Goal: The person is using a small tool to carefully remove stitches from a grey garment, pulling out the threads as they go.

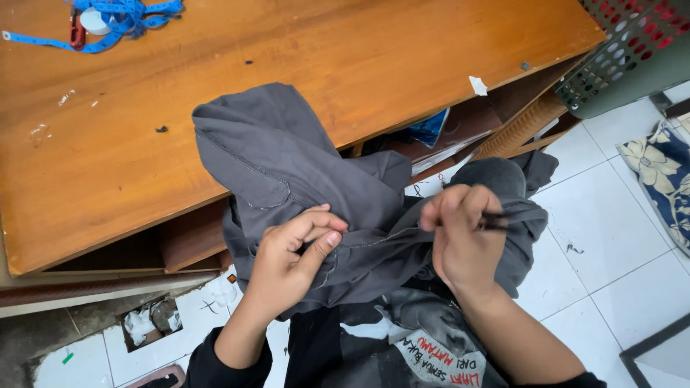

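A dark grey garment (302, 172) is draped from the near edge of the wooden surface (345, 50) down into the person's lap, one rounded part of it lying up on the wood and the rest bunched between the two hands. The left hand (291, 262) has its fingers (316, 223) curled shut, pinching a stitched seam of the grey cloth between thumb and forefinger. The right hand (460, 241), just beside it, has its fingers closed around a small dark slender tool (496, 221) whose tip lies against the fabric; what kind of tool it is cannot be told.

At the far left corner of the surface lies a tangled blue measuring tape (122, 18) next to a small white round object (93, 20). A small white scrap (478, 85) sits near the right edge of the wood. On the shelf beneath the top, a blue package (430, 129) lies on stacked flat papers. A green perforated plastic basket (632, 50) stands at the upper right, and a dark blue flowered cloth (665, 179) lies on the white tiled floor (611, 251). A white printed patch with red and black lettering (442, 363) shows on the person's dark clothing below the hands.
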